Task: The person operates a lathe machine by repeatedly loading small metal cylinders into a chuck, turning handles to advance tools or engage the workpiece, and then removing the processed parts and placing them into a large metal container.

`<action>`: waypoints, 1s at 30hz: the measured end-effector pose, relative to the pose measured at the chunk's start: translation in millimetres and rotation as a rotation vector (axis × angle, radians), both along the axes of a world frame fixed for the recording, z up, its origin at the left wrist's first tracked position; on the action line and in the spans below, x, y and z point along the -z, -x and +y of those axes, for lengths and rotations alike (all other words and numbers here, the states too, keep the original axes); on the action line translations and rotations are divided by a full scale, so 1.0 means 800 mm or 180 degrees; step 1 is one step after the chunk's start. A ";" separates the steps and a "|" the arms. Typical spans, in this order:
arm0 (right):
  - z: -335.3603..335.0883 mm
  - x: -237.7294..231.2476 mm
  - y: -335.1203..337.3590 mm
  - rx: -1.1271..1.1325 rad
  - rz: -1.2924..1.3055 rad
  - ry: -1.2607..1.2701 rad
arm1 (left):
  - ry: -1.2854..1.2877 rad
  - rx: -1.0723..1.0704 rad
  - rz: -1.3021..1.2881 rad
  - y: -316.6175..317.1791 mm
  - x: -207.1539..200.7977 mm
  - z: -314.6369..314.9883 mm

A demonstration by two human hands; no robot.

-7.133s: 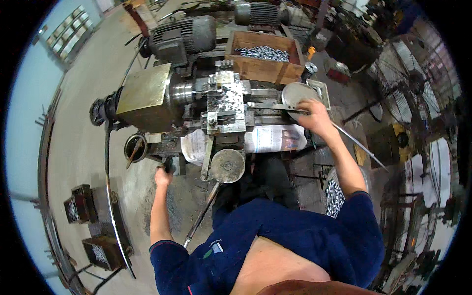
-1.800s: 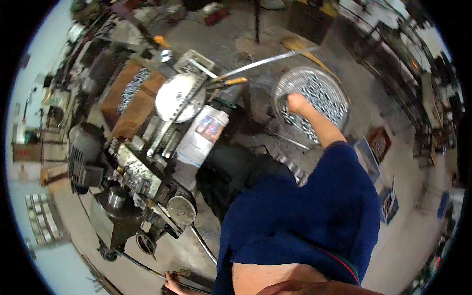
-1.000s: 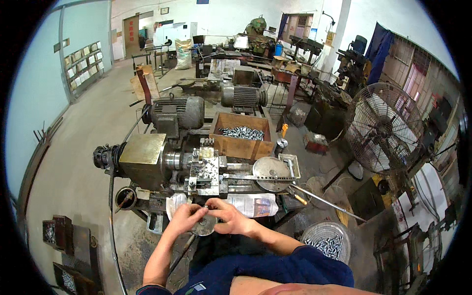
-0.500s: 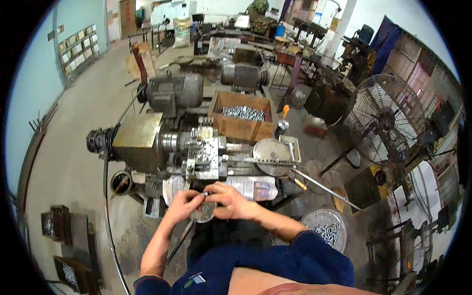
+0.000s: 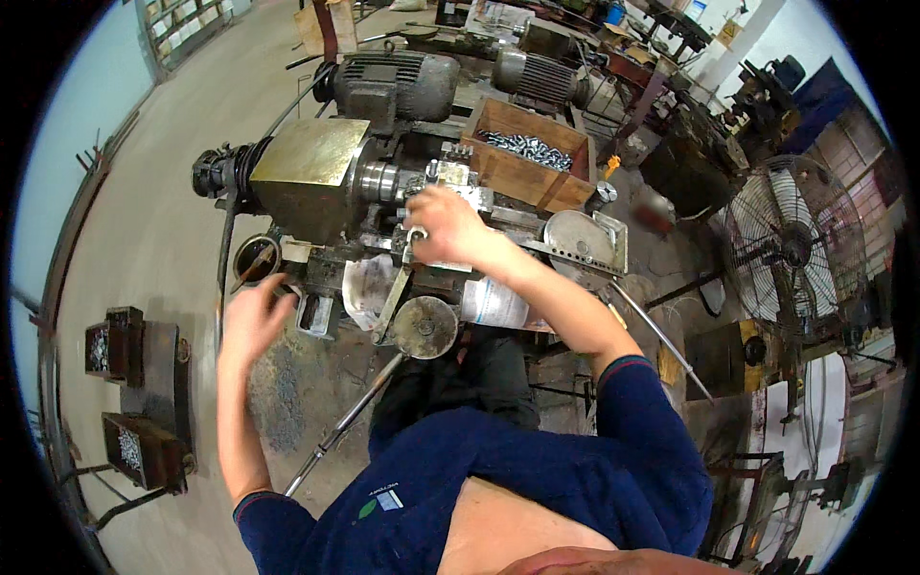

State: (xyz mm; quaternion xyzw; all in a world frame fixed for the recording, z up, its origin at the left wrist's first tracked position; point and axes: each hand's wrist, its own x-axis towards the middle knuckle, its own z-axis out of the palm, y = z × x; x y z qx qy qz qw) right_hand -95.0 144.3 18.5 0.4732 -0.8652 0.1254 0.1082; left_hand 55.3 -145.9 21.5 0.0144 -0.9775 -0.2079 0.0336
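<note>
- Head view: a person in a dark blue long-sleeved top sits over a small lathe [image 5: 326, 182] standing on a workshop floor.
- The right hand [image 5: 450, 228] reaches forward onto the middle of the machine, fingers curled around a small ring-shaped metal piece [image 5: 418, 236] at the tool block [image 5: 450, 182], just right of the chuck [image 5: 379, 180]. The ring shows between thumb and fingers; how firmly it is pinched cannot be told.
- The left hand [image 5: 251, 314] is at the machine's front left corner, fingers loosely bent and partly spread, beside a round open can [image 5: 255, 257] with a stick in it. Whether it touches a lever there cannot be told.
- A flat handle [image 5: 391, 305] slopes down from under the right hand to a round metal handwheel [image 5: 425, 327] at the machine's front edge.
- A long thin rod [image 5: 345, 422] runs from below the handwheel down to the floor, between the 2 arms.
- A wooden box [image 5: 525, 174] full of small silvery parts sits behind the machine, to the right of the grey electric motor [image 5: 393, 84].
- A round metal plate [image 5: 580, 244] lies right of the right forearm.
- On the floor at far left stand 2 dark trays [image 5: 134, 448] holding small parts.
- A large caged floor fan [image 5: 793, 254] stands at the right, well apart from the machine.
</note>
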 end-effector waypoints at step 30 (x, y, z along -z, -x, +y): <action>-0.064 0.055 0.124 0.0818 -0.0215 -0.0647 | 0.2350 -0.1510 0.0196 -0.080 0.143 -0.353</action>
